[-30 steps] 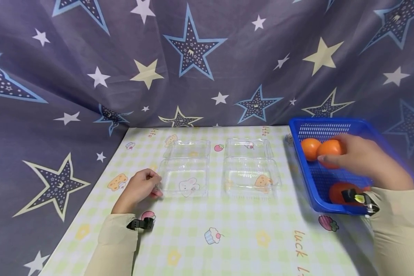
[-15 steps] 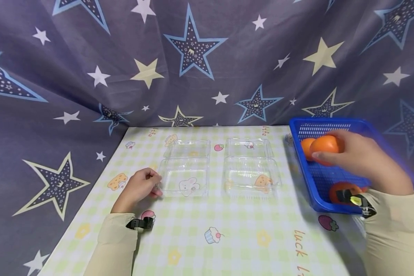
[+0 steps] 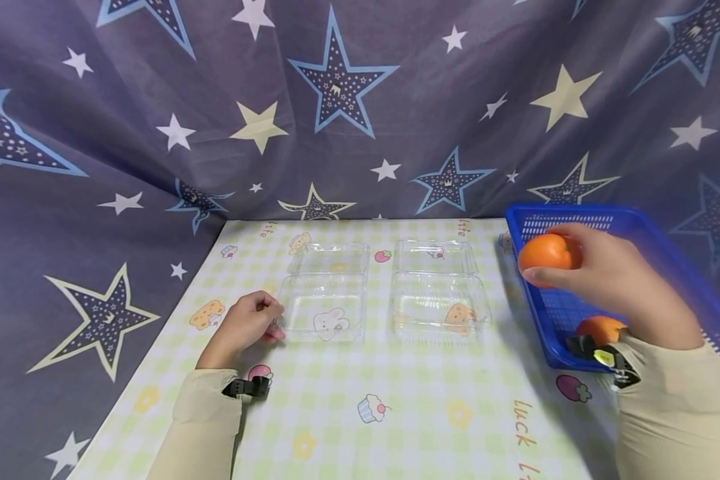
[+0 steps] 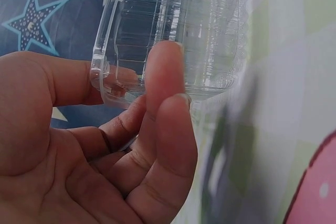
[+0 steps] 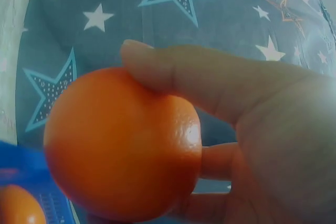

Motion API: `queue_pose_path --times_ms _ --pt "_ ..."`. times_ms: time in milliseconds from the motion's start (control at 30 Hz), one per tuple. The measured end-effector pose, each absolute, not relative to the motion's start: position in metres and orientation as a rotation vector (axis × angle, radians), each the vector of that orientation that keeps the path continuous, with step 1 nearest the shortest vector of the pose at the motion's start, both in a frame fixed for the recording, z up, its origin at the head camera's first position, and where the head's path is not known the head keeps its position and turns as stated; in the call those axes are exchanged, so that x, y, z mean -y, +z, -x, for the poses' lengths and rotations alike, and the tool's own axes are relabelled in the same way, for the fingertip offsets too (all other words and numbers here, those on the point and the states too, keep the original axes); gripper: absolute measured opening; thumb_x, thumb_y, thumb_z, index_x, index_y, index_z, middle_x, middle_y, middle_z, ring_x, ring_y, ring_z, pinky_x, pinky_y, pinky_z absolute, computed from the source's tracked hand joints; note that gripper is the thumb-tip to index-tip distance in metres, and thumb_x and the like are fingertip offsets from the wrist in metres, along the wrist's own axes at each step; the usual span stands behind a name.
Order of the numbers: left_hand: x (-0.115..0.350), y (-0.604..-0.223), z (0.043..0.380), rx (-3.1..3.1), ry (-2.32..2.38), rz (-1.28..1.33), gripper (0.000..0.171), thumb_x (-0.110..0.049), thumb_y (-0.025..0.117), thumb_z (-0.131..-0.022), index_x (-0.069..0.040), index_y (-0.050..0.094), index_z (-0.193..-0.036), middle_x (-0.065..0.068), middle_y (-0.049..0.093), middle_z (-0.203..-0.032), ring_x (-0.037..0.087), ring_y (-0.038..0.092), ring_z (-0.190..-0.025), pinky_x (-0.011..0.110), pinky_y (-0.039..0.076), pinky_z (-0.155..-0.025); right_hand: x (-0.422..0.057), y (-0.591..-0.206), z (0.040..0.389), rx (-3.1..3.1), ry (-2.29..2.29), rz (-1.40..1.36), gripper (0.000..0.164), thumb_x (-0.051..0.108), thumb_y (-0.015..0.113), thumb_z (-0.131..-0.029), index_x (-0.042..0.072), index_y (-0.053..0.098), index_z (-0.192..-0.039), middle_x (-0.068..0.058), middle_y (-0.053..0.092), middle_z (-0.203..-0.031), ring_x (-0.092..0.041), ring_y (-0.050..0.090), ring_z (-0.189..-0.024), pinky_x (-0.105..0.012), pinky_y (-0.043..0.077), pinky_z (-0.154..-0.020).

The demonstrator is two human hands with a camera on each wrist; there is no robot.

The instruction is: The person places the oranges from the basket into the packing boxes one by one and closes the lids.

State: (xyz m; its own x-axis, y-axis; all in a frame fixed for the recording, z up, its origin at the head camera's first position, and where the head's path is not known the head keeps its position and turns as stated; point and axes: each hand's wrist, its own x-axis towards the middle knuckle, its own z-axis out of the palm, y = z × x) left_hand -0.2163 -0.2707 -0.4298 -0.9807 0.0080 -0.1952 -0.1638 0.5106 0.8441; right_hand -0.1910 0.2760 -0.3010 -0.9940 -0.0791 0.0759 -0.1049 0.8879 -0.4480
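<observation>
My right hand (image 3: 621, 280) grips an orange (image 3: 550, 260) above the left side of the blue basket (image 3: 534, 327). Up close in the right wrist view, the thumb lies over the top of this orange (image 5: 123, 145) and fingers show behind it. My left hand (image 3: 249, 327) pinches the left edge of an open clear plastic clamshell box (image 3: 321, 300). Seen from the left wrist, thumb and fingers (image 4: 165, 77) are on either side of the box's corner (image 4: 118, 90). A second open clamshell box (image 3: 438, 300) lies to its right, untouched.
Another orange (image 3: 600, 328) sits in the basket's near part, partly hidden by the right wrist and its camera. A checked tablecloth (image 3: 414, 373) covers the table. Behind it hangs a dark curtain (image 3: 372, 160) with stars.
My right hand has lifted the orange and moved left, towards the basket's left rim. It now hides the orange that was beside it. The left hand has stayed at the box's edge.
</observation>
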Motion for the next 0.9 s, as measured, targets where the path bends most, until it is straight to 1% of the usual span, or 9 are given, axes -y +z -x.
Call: queue_pose_path --times_ms 200,333,467,533,633,767,833,900 --pt "0.271 -0.430 0.217 -2.586 1.462 0.132 0.027 -0.022 0.058 -0.104 0.003 0.059 -0.115 0.014 0.065 -0.087 0.021 0.074 -0.068 0.035 0.061 -0.065 -0.261 -0.303 0.194 2.996 0.686 -0.191 0.094 0.069 0.079 -0.078 0.010 0.052 -0.146 -0.018 0.068 -0.114 -0.033 0.060 -0.092 -0.038 0.044 -0.070" --pt "0.271 -0.430 0.217 -2.583 1.455 0.134 0.028 -0.022 0.058 -0.104 0.003 0.059 -0.115 0.013 0.066 -0.085 0.022 0.074 -0.069 0.035 0.061 -0.065 -0.249 -0.303 0.195 3.007 0.700 -0.218 0.093 0.067 0.079 -0.079 0.010 0.051 -0.147 -0.019 0.067 -0.116 -0.034 0.060 -0.094 -0.040 0.048 -0.072" --pt "0.270 -0.429 0.216 -2.580 1.449 0.141 0.030 -0.023 0.057 -0.104 0.004 0.058 -0.117 0.014 0.068 -0.083 0.022 0.074 -0.069 0.036 0.061 -0.067 -0.234 -0.304 0.197 2.992 0.716 -0.254 0.087 0.062 0.080 -0.081 0.009 0.053 -0.145 -0.018 0.067 -0.114 -0.033 0.061 -0.093 -0.044 0.052 -0.075" --pt "0.270 -0.429 0.216 -2.581 1.448 0.145 0.030 -0.024 0.057 -0.104 0.004 0.058 -0.117 0.015 0.068 -0.085 0.022 0.074 -0.069 0.037 0.061 -0.068 -0.227 -0.304 0.198 2.982 0.724 -0.281 0.084 0.059 0.080 -0.082 0.009 0.053 -0.144 -0.017 0.067 -0.114 -0.033 0.061 -0.093 -0.046 0.053 -0.077" --pt "0.270 -0.430 0.216 -2.581 1.447 0.151 0.030 -0.024 0.057 -0.104 0.003 0.058 -0.118 0.016 0.067 -0.093 0.021 0.074 -0.070 0.037 0.062 -0.068 -0.216 -0.305 0.200 2.970 0.727 -0.323 0.082 0.056 0.081 -0.083 0.008 0.053 -0.143 -0.016 0.067 -0.114 -0.032 0.061 -0.093 -0.046 0.053 -0.078" --pt "0.271 -0.430 0.217 -2.576 1.445 0.158 0.030 -0.024 0.057 -0.105 0.002 0.059 -0.119 0.018 0.066 -0.099 0.022 0.075 -0.071 0.037 0.062 -0.068 -0.205 -0.304 0.201 2.972 0.733 -0.348 0.087 0.057 0.080 -0.083 0.008 0.048 -0.148 -0.016 0.068 -0.115 -0.033 0.062 -0.093 -0.046 0.051 -0.079" --pt "0.272 -0.430 0.217 -2.575 1.443 0.161 0.031 -0.025 0.057 -0.105 0.003 0.059 -0.119 0.017 0.067 -0.096 0.022 0.075 -0.070 0.037 0.062 -0.069 -0.198 -0.304 0.201 2.974 0.748 -0.353 0.090 0.058 0.079 -0.084 0.008 0.045 -0.151 -0.017 0.068 -0.117 -0.035 0.062 -0.095 -0.048 0.048 -0.082" --pt "0.272 -0.430 0.217 -2.578 1.441 0.158 0.031 -0.025 0.056 -0.105 0.003 0.058 -0.118 0.016 0.068 -0.092 0.022 0.075 -0.070 0.037 0.061 -0.069 -0.192 -0.305 0.202 2.978 0.777 -0.352 0.092 0.058 0.079 -0.084 0.009 0.043 -0.152 -0.018 0.067 -0.119 -0.035 0.062 -0.097 -0.048 0.049 -0.084"
